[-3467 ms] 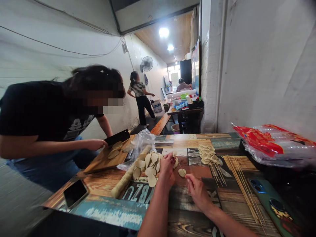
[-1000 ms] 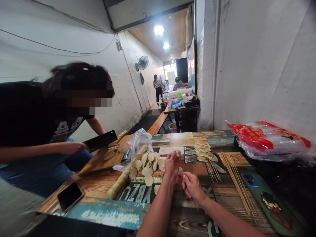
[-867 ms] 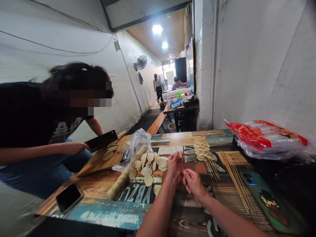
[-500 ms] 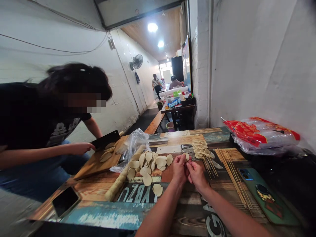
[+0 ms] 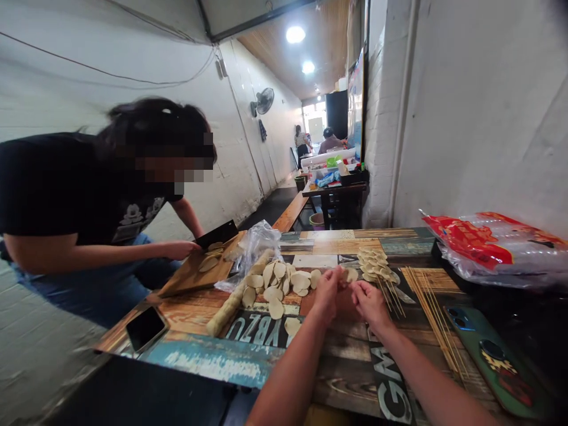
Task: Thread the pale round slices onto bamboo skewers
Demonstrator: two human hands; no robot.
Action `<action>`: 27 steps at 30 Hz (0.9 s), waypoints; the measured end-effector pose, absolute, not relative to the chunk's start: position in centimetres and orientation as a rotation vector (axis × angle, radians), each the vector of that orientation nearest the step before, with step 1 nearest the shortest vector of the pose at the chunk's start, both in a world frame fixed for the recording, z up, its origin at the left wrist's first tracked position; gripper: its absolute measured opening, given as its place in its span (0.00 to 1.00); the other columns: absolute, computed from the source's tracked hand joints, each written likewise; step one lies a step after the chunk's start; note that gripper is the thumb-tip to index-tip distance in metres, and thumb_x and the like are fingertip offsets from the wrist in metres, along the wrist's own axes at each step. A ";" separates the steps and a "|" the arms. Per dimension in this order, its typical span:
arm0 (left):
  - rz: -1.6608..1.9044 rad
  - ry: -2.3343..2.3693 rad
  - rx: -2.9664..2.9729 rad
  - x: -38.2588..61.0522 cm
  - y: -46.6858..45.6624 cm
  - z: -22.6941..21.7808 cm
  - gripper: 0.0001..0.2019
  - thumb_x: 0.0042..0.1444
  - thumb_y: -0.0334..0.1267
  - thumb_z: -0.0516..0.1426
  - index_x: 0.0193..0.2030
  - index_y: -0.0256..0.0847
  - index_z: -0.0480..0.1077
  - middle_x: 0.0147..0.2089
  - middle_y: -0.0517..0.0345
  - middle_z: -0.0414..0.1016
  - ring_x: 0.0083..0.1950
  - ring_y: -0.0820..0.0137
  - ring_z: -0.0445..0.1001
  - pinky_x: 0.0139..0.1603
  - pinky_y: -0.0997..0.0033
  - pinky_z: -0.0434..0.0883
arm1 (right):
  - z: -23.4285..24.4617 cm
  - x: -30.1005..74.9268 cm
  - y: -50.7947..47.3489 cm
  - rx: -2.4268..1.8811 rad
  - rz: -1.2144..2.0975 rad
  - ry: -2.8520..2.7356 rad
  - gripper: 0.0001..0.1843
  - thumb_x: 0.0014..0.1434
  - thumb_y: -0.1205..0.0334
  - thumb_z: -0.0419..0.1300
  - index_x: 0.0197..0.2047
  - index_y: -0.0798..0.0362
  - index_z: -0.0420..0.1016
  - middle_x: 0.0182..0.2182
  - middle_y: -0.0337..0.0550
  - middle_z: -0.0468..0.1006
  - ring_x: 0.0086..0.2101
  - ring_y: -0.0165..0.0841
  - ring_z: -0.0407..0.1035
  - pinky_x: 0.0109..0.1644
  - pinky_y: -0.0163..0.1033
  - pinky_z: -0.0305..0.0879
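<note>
My left hand [image 5: 329,292] is closed, pinching a pale oval slice [image 5: 350,274] at its fingertips. Close by, my right hand [image 5: 369,302] has its fingers pressed together just below that slice; anything thin between them is too small to make out. To the left lies a loose pile of pale slices [image 5: 275,281] beside a long beige roll [image 5: 226,307]. Beyond my right hand rest skewered slices [image 5: 373,263], with their bare stick ends pointing toward me. Several bare bamboo skewers [image 5: 432,313] lie further right.
At the left a person [image 5: 48,183] leans over a wooden cutting board [image 5: 181,281], holding a dark broad blade [image 5: 217,234]. A clear plastic bag [image 5: 255,251] touches the roll. One phone [image 5: 145,328] lies front left, a green phone [image 5: 510,361] right, below red-and-clear packaging [image 5: 479,242].
The view has swung a little, shifting the scene rightward. My hands have drawn slightly apart, and the slice at my left fingertips shows more fully. The person's blade remains on the board.
</note>
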State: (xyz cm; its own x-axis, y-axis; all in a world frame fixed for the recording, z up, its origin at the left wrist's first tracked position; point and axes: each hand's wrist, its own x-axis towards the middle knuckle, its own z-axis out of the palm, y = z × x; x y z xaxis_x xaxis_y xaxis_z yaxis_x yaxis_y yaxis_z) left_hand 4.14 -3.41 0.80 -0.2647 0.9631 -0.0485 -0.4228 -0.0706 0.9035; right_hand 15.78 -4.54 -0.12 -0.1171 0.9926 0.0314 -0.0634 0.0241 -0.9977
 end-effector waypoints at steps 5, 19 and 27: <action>1.527 1.605 1.174 -0.4 -3.9 0.9 0.12 0.33 0.37 0.71 0.20 0.42 0.71 0.23 0.57 0.69 0.34 0.64 0.71 0.38 0.71 0.64 | 1.0 16.7 -4.1 -1.090 1.281 -1.043 0.25 0.47 0.37 0.60 0.30 0.54 0.69 0.12 0.26 0.60 0.10 0.20 0.47 0.13 0.30 0.40; 0.632 2.003 1.729 -1.9 -4.8 1.3 0.05 0.44 0.29 0.60 0.31 0.38 0.75 0.31 0.55 0.76 0.35 0.67 0.72 0.36 0.71 0.63 | 0.4 15.9 -4.5 -1.137 1.341 -1.114 0.21 0.47 0.41 0.59 0.27 0.53 0.70 0.10 0.26 0.60 0.10 0.22 0.47 0.13 0.31 0.39; 0.940 1.695 1.977 -1.4 -5.2 2.5 0.05 0.46 0.29 0.57 0.25 0.39 0.74 0.30 0.56 0.74 0.32 0.70 0.70 0.37 0.71 0.63 | 0.7 15.8 -5.0 -1.159 1.373 -1.180 0.19 0.48 0.43 0.56 0.27 0.53 0.69 0.11 0.27 0.61 0.09 0.22 0.49 0.12 0.30 0.41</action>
